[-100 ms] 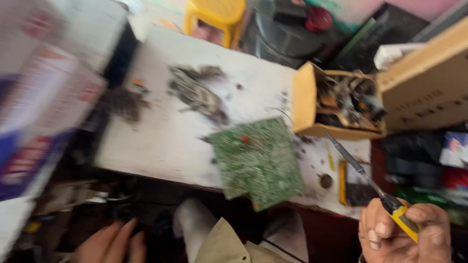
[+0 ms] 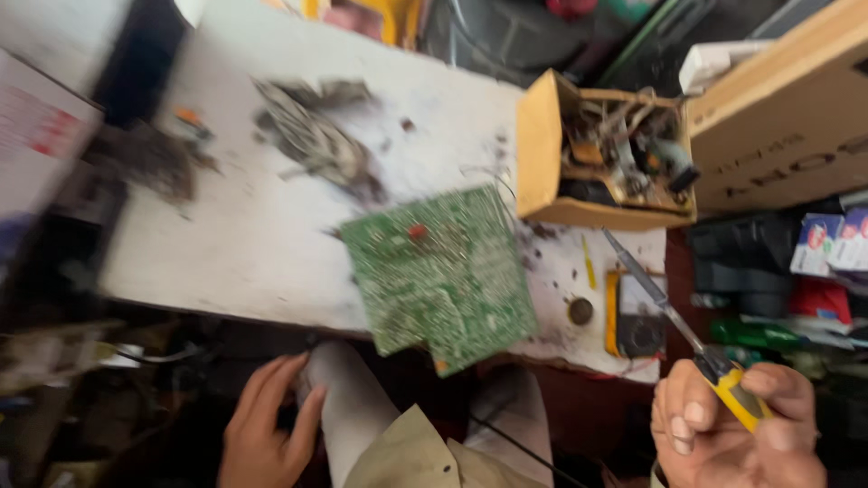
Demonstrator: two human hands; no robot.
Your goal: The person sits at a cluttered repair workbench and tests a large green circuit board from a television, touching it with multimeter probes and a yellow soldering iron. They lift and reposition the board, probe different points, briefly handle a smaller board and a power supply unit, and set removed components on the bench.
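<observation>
A yellow-handled soldering iron [image 2: 723, 384] is clasped in the closed grip of the right hand [image 2: 737, 429], low right, off the table [image 2: 226, 235]. The left hand [image 2: 267, 429] is spread open, empty. A wooden box [image 2: 542, 149] is filled with tangled parts beside a green circuit board [image 2: 438, 271].

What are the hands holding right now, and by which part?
The right hand grips a yellow-handled soldering iron by its handle, tip toward the white workbench. The left hand holds nothing; it rests beside the person's knee.
</observation>
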